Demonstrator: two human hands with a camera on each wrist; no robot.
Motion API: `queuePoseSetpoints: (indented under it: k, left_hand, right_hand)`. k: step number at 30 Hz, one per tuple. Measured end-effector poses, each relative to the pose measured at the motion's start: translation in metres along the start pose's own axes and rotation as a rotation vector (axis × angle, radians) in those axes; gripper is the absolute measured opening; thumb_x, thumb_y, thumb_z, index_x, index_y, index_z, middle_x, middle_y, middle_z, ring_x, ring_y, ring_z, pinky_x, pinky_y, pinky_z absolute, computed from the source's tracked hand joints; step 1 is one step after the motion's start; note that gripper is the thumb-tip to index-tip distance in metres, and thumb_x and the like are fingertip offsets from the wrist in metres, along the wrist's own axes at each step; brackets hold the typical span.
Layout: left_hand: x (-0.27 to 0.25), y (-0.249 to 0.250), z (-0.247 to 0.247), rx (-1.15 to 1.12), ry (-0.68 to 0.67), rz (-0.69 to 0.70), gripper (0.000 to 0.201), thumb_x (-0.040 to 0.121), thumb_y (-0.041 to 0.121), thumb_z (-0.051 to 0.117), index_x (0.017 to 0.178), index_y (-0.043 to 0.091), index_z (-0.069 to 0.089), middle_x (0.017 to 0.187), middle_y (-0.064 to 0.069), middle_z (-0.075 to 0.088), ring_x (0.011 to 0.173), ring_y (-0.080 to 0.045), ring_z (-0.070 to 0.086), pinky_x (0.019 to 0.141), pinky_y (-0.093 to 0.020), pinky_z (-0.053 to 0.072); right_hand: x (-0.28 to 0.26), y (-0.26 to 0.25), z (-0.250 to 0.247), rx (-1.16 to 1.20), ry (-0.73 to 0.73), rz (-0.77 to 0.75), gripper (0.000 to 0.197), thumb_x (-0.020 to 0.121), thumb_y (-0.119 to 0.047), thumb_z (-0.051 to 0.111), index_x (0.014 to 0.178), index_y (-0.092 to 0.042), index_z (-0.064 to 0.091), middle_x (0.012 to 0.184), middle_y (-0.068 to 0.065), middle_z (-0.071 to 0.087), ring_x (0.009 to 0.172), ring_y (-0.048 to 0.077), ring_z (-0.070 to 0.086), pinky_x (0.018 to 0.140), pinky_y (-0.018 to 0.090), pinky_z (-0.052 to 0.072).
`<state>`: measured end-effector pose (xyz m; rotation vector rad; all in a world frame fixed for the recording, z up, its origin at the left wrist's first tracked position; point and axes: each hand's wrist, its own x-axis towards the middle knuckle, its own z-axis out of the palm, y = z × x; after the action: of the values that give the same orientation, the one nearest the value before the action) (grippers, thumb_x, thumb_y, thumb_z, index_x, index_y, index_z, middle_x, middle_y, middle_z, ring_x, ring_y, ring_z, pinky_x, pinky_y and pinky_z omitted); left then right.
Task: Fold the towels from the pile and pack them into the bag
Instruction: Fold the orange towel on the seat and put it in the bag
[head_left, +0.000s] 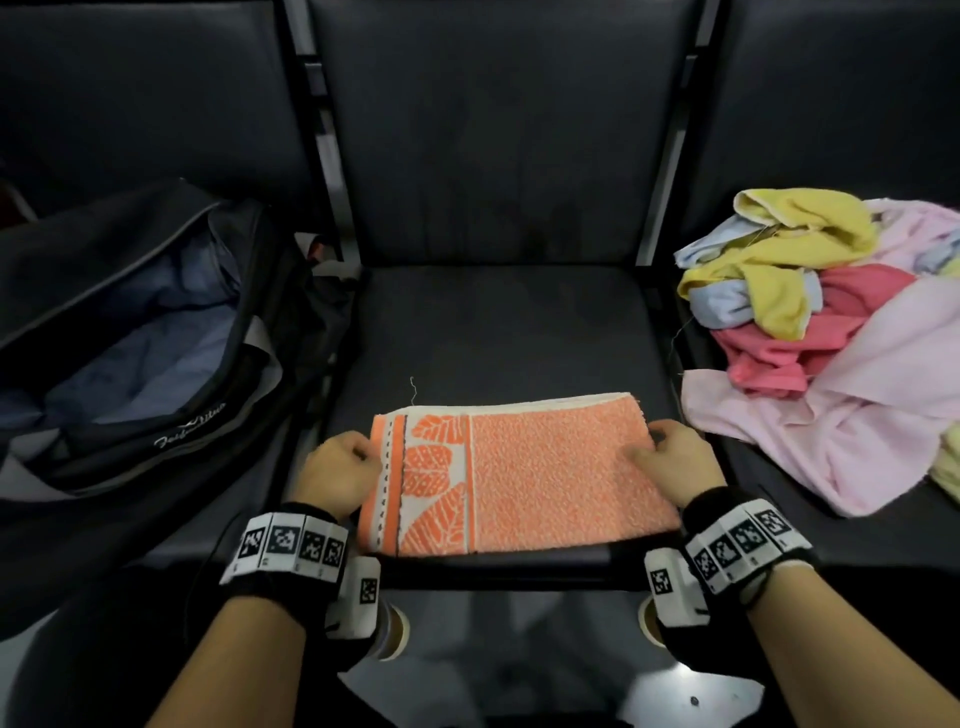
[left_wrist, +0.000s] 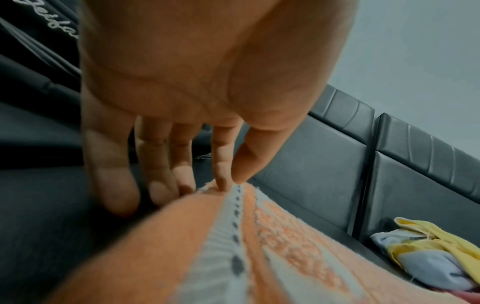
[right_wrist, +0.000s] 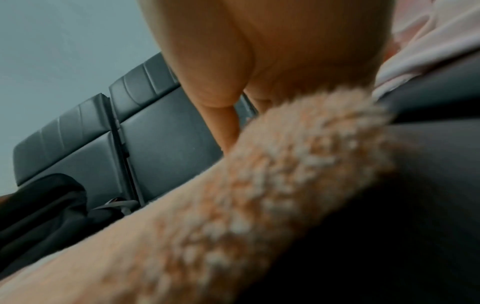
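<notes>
Towel: the orange towel lies folded into a flat rectangle at the front of the middle seat, its leaf-patterned band toward the left end.
Left hand: the left hand is at the towel's left edge; in the left wrist view thumb and forefinger pinch the far corner of that edge, while the other fingers reach down beside it toward the seat.
Right hand: the right hand is at the towel's right edge, thumb lying on top of the cloth and fingers curled around the far right corner; the right wrist view is blurred and mostly filled by terry pile.
Bag: a black bag sits on the seat to the left, unzipped and gaping, with dark blue cloth inside.
Pile: yellow, light blue, pink and pale pink towels lie in a loose pile on the seat to the right, well apart from the bag.
</notes>
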<state>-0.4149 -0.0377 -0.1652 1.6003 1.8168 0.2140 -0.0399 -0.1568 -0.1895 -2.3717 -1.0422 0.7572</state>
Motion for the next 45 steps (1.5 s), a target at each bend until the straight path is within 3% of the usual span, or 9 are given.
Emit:
queuePoseSetpoints:
  k: [6, 10, 16, 20, 24, 28, 32, 38, 45]
  left_hand:
    - [-0.003, 0.01, 0.009, -0.022, -0.035, 0.058, 0.019, 0.089, 0.017, 0.056, 0.082, 0.009, 0.072, 0.078, 0.003, 0.066, 0.077, -0.02, 0.064, 0.063, -0.026, 0.047]
    - [-0.007, 0.026, 0.019, -0.159, -0.114, 0.192, 0.017, 0.09, 0.016, 0.063, 0.101, 0.023, 0.074, 0.106, 0.003, 0.066, 0.1, -0.018, 0.065, 0.09, -0.038, 0.055]
    - [-0.013, 0.05, 0.024, -0.335, -0.114, 0.268, 0.018, 0.092, 0.015, 0.062, 0.105, 0.023, 0.072, 0.105, 0.004, 0.07, 0.096, -0.014, 0.067, 0.085, -0.035, 0.056]
    - [-0.021, 0.056, 0.023, -0.57, -0.185, 0.163, 0.017, 0.097, 0.013, 0.058, 0.111, 0.016, 0.068, 0.101, -0.007, 0.073, 0.085, -0.016, 0.07, 0.074, -0.033, 0.06]
    - [-0.023, 0.055, 0.024, -0.68, -0.231, 0.046, 0.018, 0.102, 0.023, 0.051, 0.115, 0.017, 0.062, 0.097, -0.003, 0.07, 0.081, -0.017, 0.066, 0.064, -0.029, 0.055]
    - [-0.02, 0.048, 0.032, -0.617, -0.285, 0.024, 0.033, 0.096, 0.016, 0.061, 0.127, 0.017, 0.05, 0.105, -0.008, 0.068, 0.092, -0.02, 0.067, 0.077, -0.033, 0.055]
    - [-0.019, 0.045, 0.04, -0.452, -0.239, 0.187, 0.038, 0.085, -0.005, 0.065, 0.115, 0.017, 0.058, 0.091, -0.007, 0.066, 0.079, -0.019, 0.062, 0.076, -0.037, 0.052]
    - [-0.014, 0.041, 0.039, -0.406, -0.086, 0.239, 0.041, 0.083, -0.008, 0.061, 0.092, 0.032, 0.067, 0.092, 0.005, 0.067, 0.078, -0.008, 0.061, 0.061, -0.014, 0.047]
    - [-0.022, 0.04, 0.036, -0.255, 0.031, 0.263, 0.023, 0.088, 0.004, 0.065, 0.097, 0.025, 0.067, 0.106, 0.0, 0.062, 0.09, -0.016, 0.064, 0.088, -0.033, 0.054]
  right_hand:
    - [-0.007, -0.017, -0.021, 0.187, -0.073, -0.007, 0.004, 0.081, -0.01, 0.075, 0.08, -0.01, 0.071, 0.075, 0.004, 0.07, 0.074, 0.025, 0.066, 0.062, 0.03, 0.05]
    - [-0.014, -0.023, -0.063, 0.257, 0.039, -0.012, 0.006, 0.085, -0.011, 0.072, 0.091, -0.011, 0.071, 0.079, 0.001, 0.067, 0.072, 0.013, 0.061, 0.061, 0.025, 0.046]
    - [-0.038, -0.065, -0.062, 0.459, -0.101, -0.073, 0.012, 0.087, -0.001, 0.061, 0.084, -0.007, 0.071, 0.05, -0.009, 0.056, 0.038, -0.002, 0.047, 0.036, 0.012, 0.033]
    - [-0.052, -0.119, -0.021, 0.561, -0.233, -0.156, 0.014, 0.085, -0.003, 0.058, 0.091, 0.004, 0.068, 0.066, 0.001, 0.059, 0.059, 0.006, 0.059, 0.048, 0.021, 0.045]
    - [-0.065, -0.158, 0.025, 0.649, -0.388, -0.172, 0.017, 0.091, -0.013, 0.061, 0.094, -0.025, 0.073, 0.082, 0.006, 0.071, 0.074, 0.017, 0.07, 0.067, 0.035, 0.059]
    - [-0.065, -0.141, 0.042, 0.467, -0.377, -0.204, 0.036, 0.093, -0.021, 0.064, 0.128, -0.021, 0.056, 0.096, 0.004, 0.063, 0.077, 0.021, 0.068, 0.071, 0.033, 0.059]
    - [-0.066, -0.109, 0.034, 0.225, -0.263, -0.347, 0.029, 0.09, -0.013, 0.063, 0.116, -0.026, 0.066, 0.094, -0.009, 0.066, 0.078, 0.007, 0.065, 0.079, 0.023, 0.054]
    - [-0.078, -0.098, 0.033, 0.151, -0.242, -0.557, 0.025, 0.088, -0.014, 0.068, 0.11, -0.024, 0.072, 0.101, -0.011, 0.068, 0.091, 0.002, 0.063, 0.084, 0.013, 0.047]
    - [-0.088, -0.085, 0.041, -0.113, -0.368, -0.692, 0.027, 0.088, -0.012, 0.068, 0.114, -0.017, 0.073, 0.118, -0.002, 0.062, 0.112, 0.014, 0.056, 0.101, 0.019, 0.039]
